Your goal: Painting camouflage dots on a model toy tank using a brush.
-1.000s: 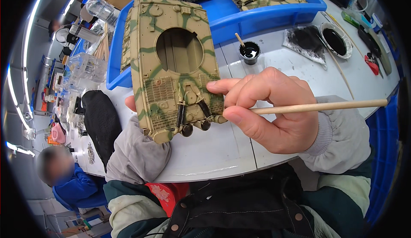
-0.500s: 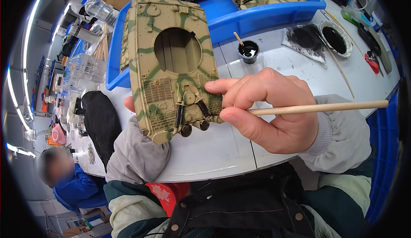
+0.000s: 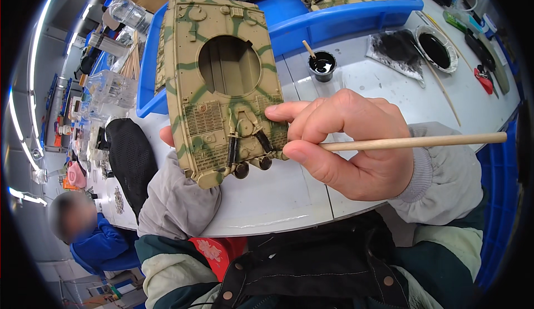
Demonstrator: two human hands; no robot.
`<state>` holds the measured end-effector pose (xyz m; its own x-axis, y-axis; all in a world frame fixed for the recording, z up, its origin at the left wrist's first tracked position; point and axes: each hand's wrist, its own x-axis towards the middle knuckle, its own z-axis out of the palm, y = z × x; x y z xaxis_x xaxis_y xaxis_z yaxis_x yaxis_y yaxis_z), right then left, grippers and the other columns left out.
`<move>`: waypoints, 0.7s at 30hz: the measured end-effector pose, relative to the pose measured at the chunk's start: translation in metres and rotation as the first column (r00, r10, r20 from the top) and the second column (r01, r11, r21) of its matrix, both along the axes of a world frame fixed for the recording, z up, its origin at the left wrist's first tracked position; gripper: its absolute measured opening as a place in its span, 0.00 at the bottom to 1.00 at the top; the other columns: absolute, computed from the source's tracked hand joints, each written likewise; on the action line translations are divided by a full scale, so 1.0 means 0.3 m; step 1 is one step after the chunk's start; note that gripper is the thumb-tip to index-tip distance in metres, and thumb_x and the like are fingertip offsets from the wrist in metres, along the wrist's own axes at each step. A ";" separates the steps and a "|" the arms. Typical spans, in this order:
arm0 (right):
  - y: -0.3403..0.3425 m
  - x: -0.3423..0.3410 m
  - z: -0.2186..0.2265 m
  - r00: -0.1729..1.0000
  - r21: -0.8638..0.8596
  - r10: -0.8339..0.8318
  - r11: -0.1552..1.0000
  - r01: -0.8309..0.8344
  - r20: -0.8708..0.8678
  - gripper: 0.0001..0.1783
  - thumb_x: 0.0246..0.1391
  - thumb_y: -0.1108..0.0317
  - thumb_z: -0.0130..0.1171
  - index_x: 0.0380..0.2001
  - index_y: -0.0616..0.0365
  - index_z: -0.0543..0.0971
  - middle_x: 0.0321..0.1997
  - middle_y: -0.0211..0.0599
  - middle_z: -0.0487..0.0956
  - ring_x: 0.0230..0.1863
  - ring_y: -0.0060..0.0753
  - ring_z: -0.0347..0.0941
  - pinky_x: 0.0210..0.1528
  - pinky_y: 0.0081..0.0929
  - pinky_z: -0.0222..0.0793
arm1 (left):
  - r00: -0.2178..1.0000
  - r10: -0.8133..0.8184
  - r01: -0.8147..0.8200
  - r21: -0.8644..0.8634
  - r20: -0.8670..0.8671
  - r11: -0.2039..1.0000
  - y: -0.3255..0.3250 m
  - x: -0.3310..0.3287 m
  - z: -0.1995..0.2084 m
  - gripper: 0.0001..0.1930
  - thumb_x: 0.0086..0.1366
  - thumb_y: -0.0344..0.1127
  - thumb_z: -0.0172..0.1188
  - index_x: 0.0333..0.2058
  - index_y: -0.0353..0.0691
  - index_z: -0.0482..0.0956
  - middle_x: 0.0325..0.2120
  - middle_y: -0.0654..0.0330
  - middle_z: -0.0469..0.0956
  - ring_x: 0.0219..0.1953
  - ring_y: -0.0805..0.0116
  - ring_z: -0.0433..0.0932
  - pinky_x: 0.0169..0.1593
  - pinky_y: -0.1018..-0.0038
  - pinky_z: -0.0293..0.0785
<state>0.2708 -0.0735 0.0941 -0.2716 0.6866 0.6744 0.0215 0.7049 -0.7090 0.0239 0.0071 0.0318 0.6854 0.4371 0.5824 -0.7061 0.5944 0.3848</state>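
A model tank hull (image 3: pixel 214 106) in tan with green camouflage bands is tilted up in front of me, its round turret hole facing me. From behind and beneath, my left hand (image 3: pixel 167 136) supports it; just a fingertip shows past the hull's left edge. My right hand (image 3: pixel 350 142) pinches a thin wooden stick (image 3: pixel 428 140) between thumb and fingers. Its index finger rests on the hull near the rear grille, and the stick's working end is hidden by the thumb and hull. Two black-painted exhaust pipes (image 3: pixel 232 150) stand on the hull's rear, close to that hand.
Behind the hull, a blue bin (image 3: pixel 356 22) holds more camouflaged hulls. A small cup of black paint (image 3: pixel 322 67) with a stick in it stands right of centre. Farther right are a black-stained bag (image 3: pixel 395 56) and a black dish (image 3: pixel 436 51). A person (image 3: pixel 100 242) sits at left.
The hull has shifted very slightly leftward. Both hands keep the same grip, and the stick has barely moved.
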 end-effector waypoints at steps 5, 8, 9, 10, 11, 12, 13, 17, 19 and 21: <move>-0.003 0.002 0.002 1.000 -0.008 0.009 1.000 -0.009 0.001 0.07 0.51 0.82 0.57 0.29 0.62 0.69 0.23 0.39 0.77 0.27 0.28 0.77 0.51 0.48 0.73 | 1.000 0.016 -0.016 0.001 -0.013 1.000 -0.004 -0.003 0.005 0.43 0.60 0.63 0.52 0.62 0.35 0.52 0.59 0.36 0.57 0.56 0.42 0.66 0.48 0.43 0.72; -0.002 0.000 0.004 1.000 0.008 0.006 1.000 -0.006 0.003 0.07 0.51 0.81 0.57 0.29 0.62 0.69 0.23 0.39 0.77 0.27 0.28 0.77 0.51 0.47 0.73 | 0.999 0.022 -0.022 0.005 -0.025 1.000 -0.006 -0.007 0.004 0.43 0.60 0.64 0.51 0.62 0.36 0.53 0.59 0.37 0.58 0.56 0.43 0.66 0.49 0.44 0.71; -0.003 -0.001 0.003 1.000 0.007 0.001 1.000 -0.001 -0.004 0.07 0.51 0.81 0.57 0.29 0.62 0.69 0.23 0.39 0.77 0.27 0.28 0.77 0.51 0.47 0.73 | 0.999 0.024 -0.024 0.005 -0.024 1.000 -0.007 -0.008 0.004 0.43 0.60 0.64 0.51 0.62 0.36 0.54 0.59 0.38 0.58 0.56 0.43 0.66 0.50 0.44 0.70; -0.003 -0.002 0.001 1.000 0.005 -0.004 1.000 0.004 -0.011 0.07 0.51 0.81 0.57 0.29 0.62 0.69 0.23 0.39 0.77 0.27 0.28 0.77 0.50 0.47 0.73 | 0.999 0.025 -0.025 0.007 -0.029 1.000 -0.007 -0.008 0.004 0.43 0.60 0.64 0.51 0.62 0.36 0.54 0.58 0.38 0.59 0.56 0.43 0.66 0.50 0.44 0.70; -0.003 -0.003 0.000 1.000 0.005 -0.004 1.000 0.004 -0.010 0.07 0.51 0.81 0.57 0.29 0.62 0.69 0.23 0.39 0.77 0.27 0.28 0.77 0.50 0.47 0.73 | 0.999 0.025 -0.025 0.006 -0.029 1.000 -0.006 -0.009 0.004 0.42 0.60 0.64 0.50 0.62 0.37 0.54 0.58 0.39 0.59 0.56 0.44 0.66 0.50 0.45 0.70; -0.002 -0.004 -0.003 1.000 0.010 -0.009 1.000 0.009 -0.012 0.07 0.51 0.81 0.57 0.29 0.62 0.69 0.23 0.39 0.77 0.27 0.28 0.77 0.50 0.47 0.73 | 0.999 0.024 -0.024 0.006 -0.032 1.000 -0.006 -0.009 0.004 0.42 0.60 0.65 0.50 0.62 0.37 0.55 0.58 0.39 0.59 0.56 0.44 0.66 0.51 0.45 0.70; -0.002 -0.005 -0.004 1.000 0.016 -0.013 1.000 0.013 -0.014 0.07 0.51 0.81 0.57 0.29 0.62 0.69 0.23 0.39 0.77 0.27 0.28 0.77 0.50 0.47 0.73 | 0.999 0.026 -0.026 0.006 -0.034 1.000 -0.006 -0.009 0.003 0.42 0.60 0.65 0.50 0.62 0.37 0.55 0.58 0.40 0.60 0.56 0.44 0.66 0.51 0.45 0.69; -0.002 -0.003 -0.003 1.000 0.020 -0.008 1.000 0.008 0.003 0.07 0.51 0.81 0.57 0.29 0.62 0.69 0.22 0.39 0.77 0.26 0.28 0.77 0.50 0.48 0.73 | 0.998 0.029 -0.029 0.009 -0.048 1.000 -0.008 -0.011 0.004 0.42 0.60 0.66 0.48 0.61 0.39 0.57 0.58 0.41 0.61 0.56 0.46 0.66 0.52 0.46 0.68; -0.003 -0.002 -0.002 1.000 0.021 -0.005 1.000 0.005 0.008 0.07 0.51 0.81 0.58 0.29 0.62 0.69 0.22 0.39 0.77 0.26 0.29 0.77 0.50 0.48 0.73 | 0.998 0.030 -0.029 0.010 -0.052 1.000 -0.009 -0.011 0.005 0.41 0.60 0.66 0.48 0.61 0.39 0.57 0.58 0.42 0.61 0.56 0.46 0.66 0.53 0.46 0.68; -0.004 -0.002 -0.002 1.000 0.021 -0.007 1.000 0.007 0.007 0.07 0.51 0.81 0.58 0.29 0.62 0.69 0.22 0.39 0.77 0.26 0.29 0.77 0.50 0.48 0.73 | 0.998 0.032 -0.031 0.011 -0.055 0.999 -0.009 -0.013 0.005 0.41 0.60 0.67 0.47 0.61 0.40 0.58 0.58 0.43 0.62 0.56 0.47 0.66 0.54 0.47 0.67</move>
